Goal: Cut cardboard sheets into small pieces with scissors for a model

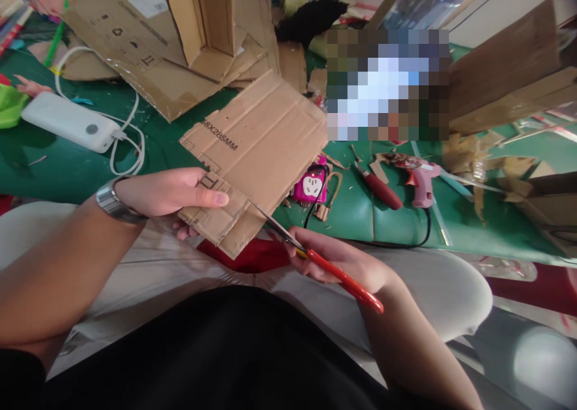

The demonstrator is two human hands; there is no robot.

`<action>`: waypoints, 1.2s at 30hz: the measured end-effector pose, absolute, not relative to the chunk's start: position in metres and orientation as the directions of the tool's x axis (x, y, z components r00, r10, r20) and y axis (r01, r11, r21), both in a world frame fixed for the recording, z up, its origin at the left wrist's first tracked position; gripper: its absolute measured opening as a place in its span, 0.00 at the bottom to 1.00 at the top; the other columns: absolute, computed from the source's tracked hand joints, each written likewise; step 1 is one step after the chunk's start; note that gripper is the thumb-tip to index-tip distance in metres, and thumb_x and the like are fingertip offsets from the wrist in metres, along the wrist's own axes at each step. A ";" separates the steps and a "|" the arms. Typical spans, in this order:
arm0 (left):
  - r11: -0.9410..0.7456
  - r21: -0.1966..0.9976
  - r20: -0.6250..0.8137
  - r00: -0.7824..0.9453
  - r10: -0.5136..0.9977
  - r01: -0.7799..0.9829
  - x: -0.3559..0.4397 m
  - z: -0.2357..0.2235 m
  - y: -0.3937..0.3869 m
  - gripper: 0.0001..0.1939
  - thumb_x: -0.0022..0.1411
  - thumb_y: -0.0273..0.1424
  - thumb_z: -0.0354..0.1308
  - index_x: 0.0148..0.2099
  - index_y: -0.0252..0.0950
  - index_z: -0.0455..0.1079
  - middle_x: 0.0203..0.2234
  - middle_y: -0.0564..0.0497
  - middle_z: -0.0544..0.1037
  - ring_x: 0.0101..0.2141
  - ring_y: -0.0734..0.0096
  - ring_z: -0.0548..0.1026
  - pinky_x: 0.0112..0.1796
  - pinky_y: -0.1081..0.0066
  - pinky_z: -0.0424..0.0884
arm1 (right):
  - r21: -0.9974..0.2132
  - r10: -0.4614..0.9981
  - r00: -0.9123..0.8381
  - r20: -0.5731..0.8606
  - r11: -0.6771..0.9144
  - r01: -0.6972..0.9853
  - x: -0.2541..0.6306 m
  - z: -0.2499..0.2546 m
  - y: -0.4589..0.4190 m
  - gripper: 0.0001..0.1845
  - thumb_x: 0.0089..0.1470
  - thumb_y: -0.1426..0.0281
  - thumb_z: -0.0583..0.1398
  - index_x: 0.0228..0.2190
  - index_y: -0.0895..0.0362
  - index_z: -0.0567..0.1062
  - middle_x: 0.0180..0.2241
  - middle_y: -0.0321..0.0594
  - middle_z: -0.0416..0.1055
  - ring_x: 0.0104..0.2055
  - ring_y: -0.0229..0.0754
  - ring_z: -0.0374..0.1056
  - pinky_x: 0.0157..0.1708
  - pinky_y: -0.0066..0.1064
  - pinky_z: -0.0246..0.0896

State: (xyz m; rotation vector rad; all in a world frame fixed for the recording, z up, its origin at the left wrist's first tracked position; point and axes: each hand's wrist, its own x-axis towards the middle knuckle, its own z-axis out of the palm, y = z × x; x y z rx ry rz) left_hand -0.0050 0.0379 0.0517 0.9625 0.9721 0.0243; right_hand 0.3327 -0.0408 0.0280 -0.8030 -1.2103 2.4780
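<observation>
My left hand (174, 192), with a metal watch on the wrist, grips the near corner of a flat brown cardboard sheet (261, 151), thumb on top and fingers underneath. My right hand (336, 263) is closed round red-handled scissors (315, 257). The scissor blades bite into the sheet's near edge, just right of my left thumb. The sheet is held tilted above my lap and the edge of the green table (396, 223).
On the table lie a pink glue gun (421, 181), a red-handled knife (381, 189), a pink power socket (311, 186) and a white power bank (67, 121) with cable. Stacked cardboard (166, 49) sits at the back, more scraps at right.
</observation>
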 end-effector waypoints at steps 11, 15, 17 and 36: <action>0.588 0.807 -0.486 0.510 0.709 -0.048 0.018 0.049 0.020 0.24 0.64 0.52 0.71 0.31 0.36 0.75 0.16 0.51 0.75 0.13 0.71 0.72 0.15 0.75 0.70 | -0.878 0.722 -0.636 -0.271 -0.456 -0.144 0.335 0.027 -0.044 0.18 0.62 0.62 0.70 0.43 0.52 0.67 0.32 0.32 0.62 0.31 0.38 0.54 0.29 0.31 0.48; 0.562 0.812 -0.431 0.487 0.760 -0.158 0.036 0.043 0.010 0.26 0.65 0.52 0.71 0.29 0.36 0.71 0.16 0.52 0.75 0.15 0.73 0.73 0.17 0.77 0.71 | -0.922 0.878 -0.439 -0.190 -0.314 -0.229 0.325 0.024 -0.046 0.17 0.60 0.67 0.69 0.44 0.50 0.66 0.35 0.34 0.68 0.30 0.39 0.59 0.27 0.32 0.52; 0.584 0.787 -0.452 0.457 0.766 -0.200 0.045 0.037 0.004 0.23 0.65 0.51 0.72 0.33 0.36 0.72 0.20 0.52 0.77 0.16 0.72 0.75 0.16 0.77 0.71 | -0.948 0.934 -0.323 -0.153 -0.231 -0.220 0.317 0.025 -0.046 0.19 0.60 0.68 0.70 0.44 0.48 0.64 0.39 0.36 0.72 0.31 0.40 0.63 0.27 0.32 0.55; 0.704 0.670 -0.562 0.460 0.688 -0.234 0.070 0.016 -0.016 0.20 0.67 0.46 0.71 0.39 0.33 0.78 0.25 0.49 0.81 0.20 0.69 0.78 0.18 0.74 0.76 | -0.948 0.950 -0.203 -0.236 -0.271 -0.168 0.271 0.013 -0.052 0.35 0.52 0.57 0.78 0.42 0.46 0.58 0.40 0.34 0.69 0.38 0.44 0.70 0.43 0.41 0.71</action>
